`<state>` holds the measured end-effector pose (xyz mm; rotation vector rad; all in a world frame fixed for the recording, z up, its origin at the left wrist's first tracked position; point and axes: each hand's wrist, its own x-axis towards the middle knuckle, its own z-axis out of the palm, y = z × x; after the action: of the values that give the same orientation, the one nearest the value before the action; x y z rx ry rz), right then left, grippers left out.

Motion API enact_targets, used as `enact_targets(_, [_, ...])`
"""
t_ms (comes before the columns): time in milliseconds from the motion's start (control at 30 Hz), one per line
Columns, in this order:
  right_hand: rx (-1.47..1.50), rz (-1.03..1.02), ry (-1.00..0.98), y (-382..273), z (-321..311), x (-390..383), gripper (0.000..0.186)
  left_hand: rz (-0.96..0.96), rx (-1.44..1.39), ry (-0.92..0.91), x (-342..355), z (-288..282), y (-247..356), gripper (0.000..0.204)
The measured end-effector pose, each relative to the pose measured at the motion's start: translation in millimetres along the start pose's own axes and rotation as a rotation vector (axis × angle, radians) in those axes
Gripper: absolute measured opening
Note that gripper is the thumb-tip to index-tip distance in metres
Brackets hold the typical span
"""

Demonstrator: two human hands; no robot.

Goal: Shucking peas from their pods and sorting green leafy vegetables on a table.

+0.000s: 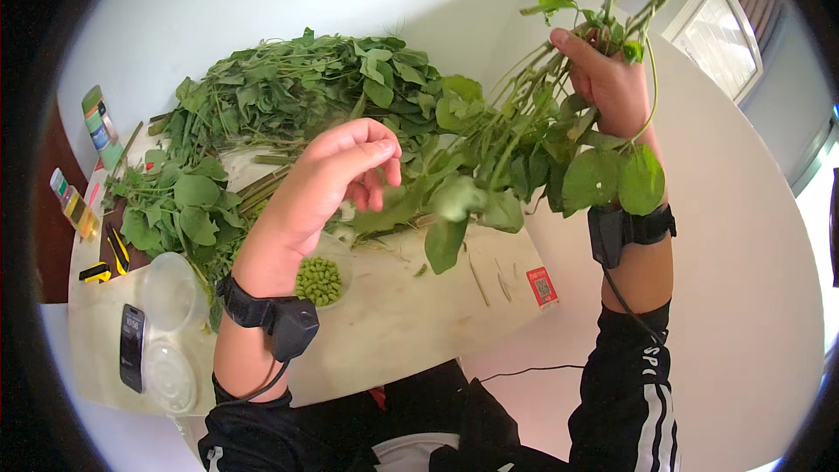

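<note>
My right hand [610, 79], raised at the right, is closed round the stems of a leafy green bunch [516, 144] that looks like bean plants. Its leaves hang down and left over the table. My left hand [350, 166] is held left of the bunch, above the plants. Its fingers are loosely curled and nothing shows in them; the inner side is partly hidden. Below my left wrist stands a clear bowl [348, 273] of green beans [318, 282], partly covered by my forearm.
A large heap of leafy plants [297, 79] lies along the wall, with a smaller pile [188, 201] at left. Yellow-black cutters [116, 251], bottles [102, 127], a clear tub [170, 290], a lid [170, 380] and a phone [131, 348] line the left side. A red card [542, 287] lies right.
</note>
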<state>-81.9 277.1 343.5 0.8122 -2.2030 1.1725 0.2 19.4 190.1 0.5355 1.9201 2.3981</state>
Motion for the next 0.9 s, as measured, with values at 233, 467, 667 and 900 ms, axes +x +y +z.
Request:
enact_targets(233, [-0.069,-0.168,0.031,-30,12,7,0.024,-0.024,-0.013,0.053,0,1,-2,0.019])
enact_targets(467, [-0.322,-0.076,0.033,-25,3,24,0.027,-0.022,-0.021,0.082,3,0,-2,0.022])
enact_targets(667, [-0.221,-0.080,-0.026,-30,5,24,0.023,0.024,-0.017,0.075,-3,-9,-1,0.021])
enact_targets(900, [-0.191,-0.120,0.216,-1,-29,62,0.024,0.032,0.038,0.038,-15,-3,8,0.016])
